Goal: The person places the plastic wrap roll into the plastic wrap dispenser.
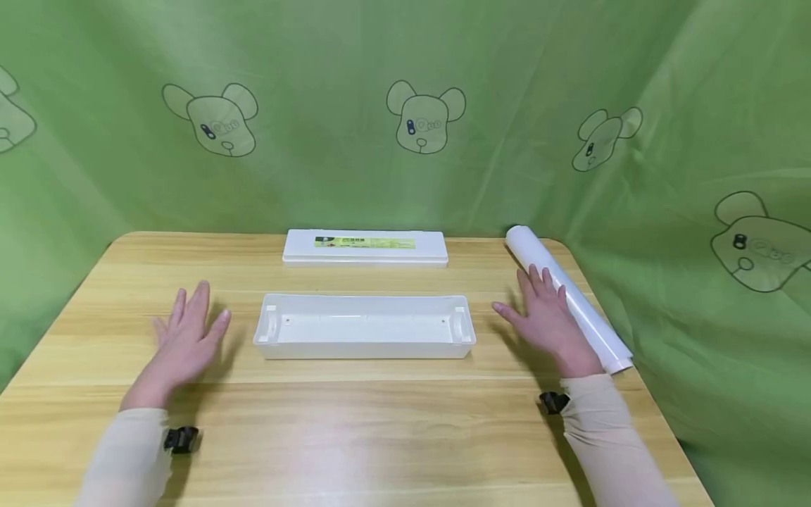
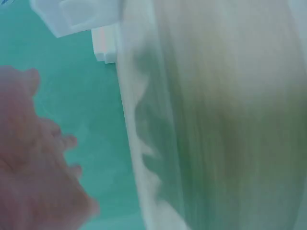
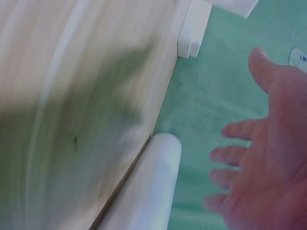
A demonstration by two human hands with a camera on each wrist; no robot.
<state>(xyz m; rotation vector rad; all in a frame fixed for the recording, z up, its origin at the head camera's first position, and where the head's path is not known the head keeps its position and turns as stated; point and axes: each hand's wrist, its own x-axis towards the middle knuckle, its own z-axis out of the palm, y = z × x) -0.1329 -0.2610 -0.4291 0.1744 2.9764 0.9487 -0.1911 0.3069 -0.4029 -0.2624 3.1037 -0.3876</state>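
Observation:
An open white plastic box (image 1: 361,350), long and shallow with a holder at each inner end, lies mid-table between the hands. To its left, my left hand (image 1: 184,348) hovers over the wood with fingers spread, holding nothing. My right hand (image 1: 550,322) is spread too, on the other side, and overlaps a long white roll of film (image 1: 586,313) in the head view. In the right wrist view the fingers are apart from that roll (image 3: 144,191). Behind the box sits a white lid (image 1: 367,255) with a green and yellow label.
The wooden table (image 1: 355,436) has rounded back corners. A green curtain (image 1: 317,176) with bear-head drawings hangs behind it and along the sides. The roll lies slanted along the table's right edge. Black wrist cameras (image 1: 181,440) are strapped at both sleeves.

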